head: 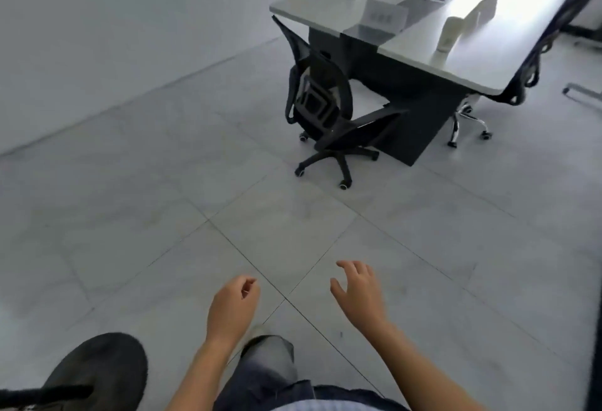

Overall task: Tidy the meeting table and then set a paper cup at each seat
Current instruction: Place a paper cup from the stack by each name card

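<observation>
Head view is showing both hands hanging out in front of the body over bare floor tiles, neither one carrying anything. The left hand (233, 306) is loosely curled with thumb and fingertips nearly meeting, and the right hand (358, 293) is lying relaxed with its fingers slightly spread. They seem to be free because nothing is within reach.

The meeting table (472, 65) is standing well ahead of the hands and off to the right. A black mesh office chair (321, 101) is sitting turned away from the table's near corner, probably one thing needing tidying. On the tabletop, folded name cards (386, 14) are standing at the seats, and a pale tube-shaped thing, likely a stack of paper cups (448, 34), is lying on its side near the right-hand edge. Blur is hiding its detail. A trouser leg (267, 365) is showing just beneath the hands, so an approach to the table looks like the step in hand.
</observation>
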`<move>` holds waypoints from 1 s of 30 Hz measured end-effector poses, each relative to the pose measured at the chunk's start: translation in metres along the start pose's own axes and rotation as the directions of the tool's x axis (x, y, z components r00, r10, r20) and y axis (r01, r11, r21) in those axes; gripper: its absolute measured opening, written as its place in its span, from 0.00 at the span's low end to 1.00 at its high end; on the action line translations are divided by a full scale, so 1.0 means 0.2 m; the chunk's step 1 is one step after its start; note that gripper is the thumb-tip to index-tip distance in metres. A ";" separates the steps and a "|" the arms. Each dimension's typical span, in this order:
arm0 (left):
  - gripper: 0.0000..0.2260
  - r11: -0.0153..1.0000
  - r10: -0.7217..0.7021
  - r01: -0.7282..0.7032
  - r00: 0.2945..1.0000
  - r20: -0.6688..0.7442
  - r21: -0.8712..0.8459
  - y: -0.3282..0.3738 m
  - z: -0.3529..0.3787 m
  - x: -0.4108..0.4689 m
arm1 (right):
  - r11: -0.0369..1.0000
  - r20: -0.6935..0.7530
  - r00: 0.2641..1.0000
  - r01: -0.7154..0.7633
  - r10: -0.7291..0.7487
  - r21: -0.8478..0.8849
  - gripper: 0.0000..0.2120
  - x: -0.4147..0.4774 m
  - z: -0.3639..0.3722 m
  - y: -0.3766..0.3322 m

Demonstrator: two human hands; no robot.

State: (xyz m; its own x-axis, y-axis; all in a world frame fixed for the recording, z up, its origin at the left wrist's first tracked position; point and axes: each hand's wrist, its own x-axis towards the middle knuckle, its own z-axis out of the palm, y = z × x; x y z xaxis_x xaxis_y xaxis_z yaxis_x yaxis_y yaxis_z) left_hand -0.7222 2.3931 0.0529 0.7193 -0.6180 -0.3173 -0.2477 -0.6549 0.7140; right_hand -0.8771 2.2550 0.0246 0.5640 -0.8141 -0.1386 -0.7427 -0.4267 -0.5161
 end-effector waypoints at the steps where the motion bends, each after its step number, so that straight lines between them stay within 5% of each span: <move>1: 0.08 1.000 0.019 -0.019 1.000 0.015 0.005 0.04 0.02 0.06 | 0.999 -0.011 0.999 -0.032 0.032 0.003 0.19 0.04 -0.01 0.03; 13: 0.06 0.995 0.066 -0.070 0.996 -0.053 -0.070 0.55 0.12 1.14 | 0.978 -0.201 0.958 -0.194 0.206 0.077 0.18 0.98 -0.36 0.15; 26: 0.09 0.960 0.250 -0.279 0.908 0.336 0.039 1.21 0.74 1.69 | 0.818 -0.210 0.797 -0.514 0.567 0.257 0.16 1.36 -0.59 0.58; 30: 0.09 0.947 0.267 -0.309 0.909 0.320 0.087 1.40 0.89 1.86 | 0.813 -0.243 0.785 -0.495 0.569 0.306 0.16 1.64 -0.76 0.78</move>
State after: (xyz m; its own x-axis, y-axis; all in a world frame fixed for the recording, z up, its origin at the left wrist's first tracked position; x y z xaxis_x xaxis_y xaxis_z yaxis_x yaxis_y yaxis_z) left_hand -0.6400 1.9026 0.0227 0.3799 -0.8760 -0.2971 -0.5136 -0.4669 0.7199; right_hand -0.8623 1.8618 0.0278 -0.0674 -0.9781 -0.1969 -0.7726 0.1760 -0.6100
